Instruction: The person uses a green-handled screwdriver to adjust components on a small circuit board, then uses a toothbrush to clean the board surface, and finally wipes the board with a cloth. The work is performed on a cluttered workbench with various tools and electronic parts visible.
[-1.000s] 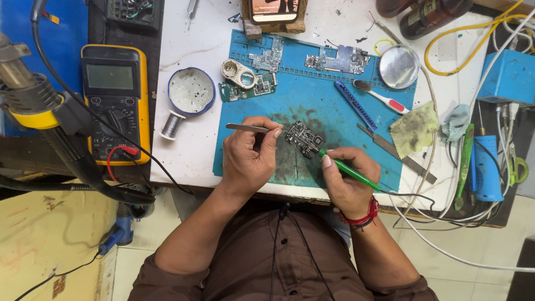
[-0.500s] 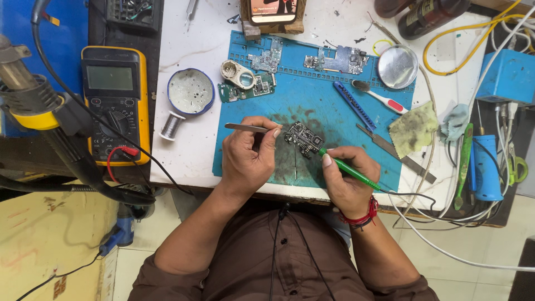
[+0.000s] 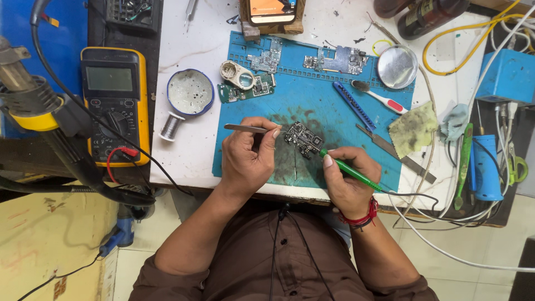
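Observation:
A small dark circuit board (image 3: 304, 139) lies on the blue work mat (image 3: 334, 120). My left hand (image 3: 248, 159) grips metal tweezers (image 3: 245, 128) whose tip reaches toward the board's left edge. My right hand (image 3: 348, 178) holds a green soldering iron (image 3: 348, 168) like a pen, its tip touching the board's right side. Its cable trails off to the right.
More circuit boards (image 3: 340, 58) and a round metal lid (image 3: 397, 67) sit at the mat's far edge. A yellow multimeter (image 3: 114, 103), a tin dish (image 3: 190, 92) and a solder spool (image 3: 170, 127) lie left. A toothbrush (image 3: 379, 97), a blue tool (image 3: 354, 106), cloths and cables lie right.

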